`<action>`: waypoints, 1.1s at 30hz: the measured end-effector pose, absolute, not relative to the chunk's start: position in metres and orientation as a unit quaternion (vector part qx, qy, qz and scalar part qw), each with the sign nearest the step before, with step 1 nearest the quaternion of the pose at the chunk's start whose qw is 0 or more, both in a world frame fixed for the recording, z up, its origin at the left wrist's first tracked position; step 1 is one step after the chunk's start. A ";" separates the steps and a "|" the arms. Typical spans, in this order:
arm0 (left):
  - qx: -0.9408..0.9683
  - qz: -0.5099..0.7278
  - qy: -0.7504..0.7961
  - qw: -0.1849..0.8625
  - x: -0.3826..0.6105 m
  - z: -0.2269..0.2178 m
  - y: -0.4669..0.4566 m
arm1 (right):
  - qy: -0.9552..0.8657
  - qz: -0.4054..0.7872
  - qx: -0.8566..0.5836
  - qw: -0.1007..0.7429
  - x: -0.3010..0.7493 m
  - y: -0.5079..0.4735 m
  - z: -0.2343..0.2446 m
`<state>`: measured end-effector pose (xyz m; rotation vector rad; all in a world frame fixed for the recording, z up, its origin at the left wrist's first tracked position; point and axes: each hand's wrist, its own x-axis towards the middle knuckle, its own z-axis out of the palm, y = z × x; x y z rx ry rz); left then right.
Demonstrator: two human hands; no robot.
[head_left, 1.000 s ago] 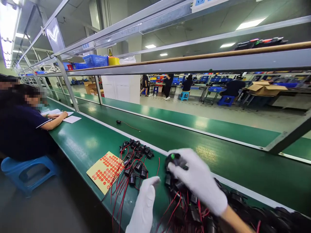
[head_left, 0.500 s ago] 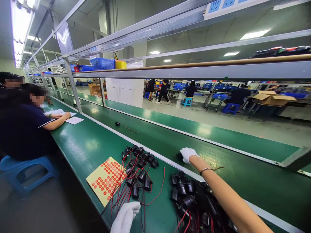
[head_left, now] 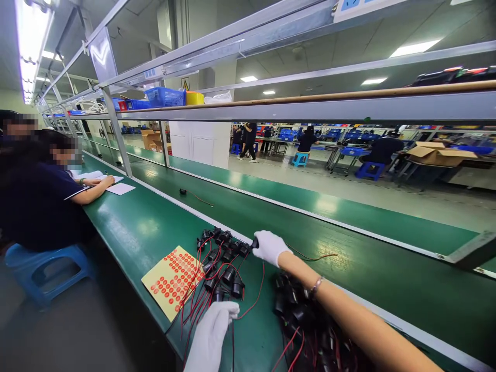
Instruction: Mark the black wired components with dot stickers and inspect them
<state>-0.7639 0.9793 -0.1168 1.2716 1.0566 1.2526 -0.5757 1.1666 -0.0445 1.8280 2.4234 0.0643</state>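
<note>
My right hand [head_left: 270, 247], in a white glove, is closed on a small black cylindrical part [head_left: 254, 243], mostly hidden by the fingers. Its thin wire [head_left: 313, 257] trails behind over the green belt. My left hand [head_left: 213, 328], also gloved, is near the front edge with fingers loosely bent and nothing visible in them. Just beyond it lies a loose group of black cylindrical parts [head_left: 228, 274] with red and black wires. Beside them is a yellow sheet [head_left: 170, 284] of round red stickers, partly under the wires. A larger pile of similar parts [head_left: 306, 315] sits below my right forearm.
A single black part [head_left: 183, 191] with a wire lies farther along the belt. A metal rail [head_left: 186, 206] separates the belt from the bench. At left, a person [head_left: 42, 196] sits writing on paper. A shelf [head_left: 310, 106] crosses above, bearing a blue basket [head_left: 166, 96].
My right hand has moved left across the belt to the rail with the black part, its wire trailing. My left hand has come slightly forward and right, closer to the loose group.
</note>
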 end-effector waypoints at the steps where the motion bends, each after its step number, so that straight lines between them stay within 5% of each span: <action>1: 0.528 0.529 0.446 0.493 -0.765 -0.109 0.981 | 0.798 0.052 0.599 0.033 -0.569 1.161 -0.027; 6: 0.560 0.550 0.483 0.389 -0.752 -0.054 1.009 | 0.846 0.157 0.509 -0.031 -0.558 1.103 0.049; 9: 0.584 0.531 0.441 0.428 -0.730 -0.023 1.023 | 0.883 0.170 0.435 -0.036 -0.570 1.058 0.066; 13: 0.535 0.510 0.299 0.603 -0.709 -0.009 1.013 | 0.916 0.137 0.370 -0.072 -0.572 1.019 0.069; 18: 0.265 0.500 0.156 0.810 -0.703 -0.017 0.984 | 0.880 0.054 0.373 -0.288 -0.532 1.001 0.048; 22: 0.072 0.437 0.044 0.895 -0.703 -0.018 0.971 | 0.840 -0.002 0.425 -0.338 -0.507 0.991 0.009; 28: 0.201 0.469 0.059 0.858 -0.699 -0.019 0.962 | 0.816 -0.025 0.451 -0.360 -0.498 0.977 -0.028; 33: 0.549 0.482 0.240 0.639 -0.707 -0.020 0.956 | 0.799 -0.053 0.452 -0.393 -0.493 0.968 -0.021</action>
